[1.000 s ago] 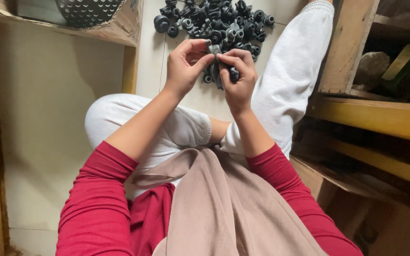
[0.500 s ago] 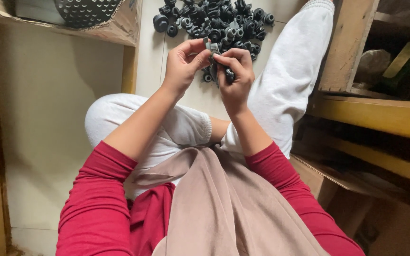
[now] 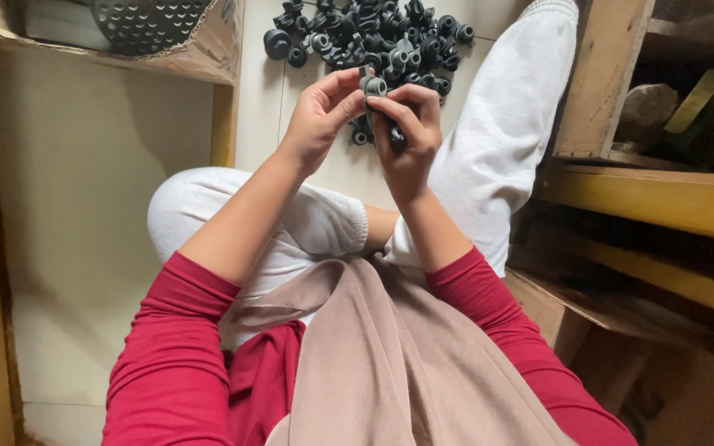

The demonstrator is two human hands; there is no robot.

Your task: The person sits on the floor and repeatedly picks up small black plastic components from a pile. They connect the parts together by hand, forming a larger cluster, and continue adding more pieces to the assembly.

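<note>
The small grey ring-shaped plastic piece [image 3: 373, 85] sits pinched between the tips of both hands, held in the air just above the floor. The grip is only fingertip-deep, so a slip looks like the main risk: if either thumb eases or the two hands twist against each other unevenly, the piece could pop free and drop into the heap of dark grey and black round plastic parts [image 3: 373, 37] lying at twelve o'clock from the hands on the pale tiled floor [image 3: 84, 206], where it would be hard to tell from the rest. A second dark part [image 3: 394, 136] is tucked lower in the right hand, and it could work loose too, since most of that hand's fingers are busy with the upper piece.

The left hand [image 3: 320, 116] comes in from seven o'clock, wrist bent forward, thumb and forefinger closed on the left side of the ring. The right hand [image 3: 411, 132] rises from five o'clock, its fingers [image 3: 415, 95] curled over and clamped on the ring's right side, the palm turned towards the person. Both forearms converge over the white-trousered knees [image 3: 208, 206], red sleeves [image 3: 175, 355] pushed back. An open cardboard box [image 3: 208, 49] holding a perforated metal part sits at ten o'clock, and wooden shelving [image 3: 646, 190] stands at three o'clock, near the right elbow.
</note>
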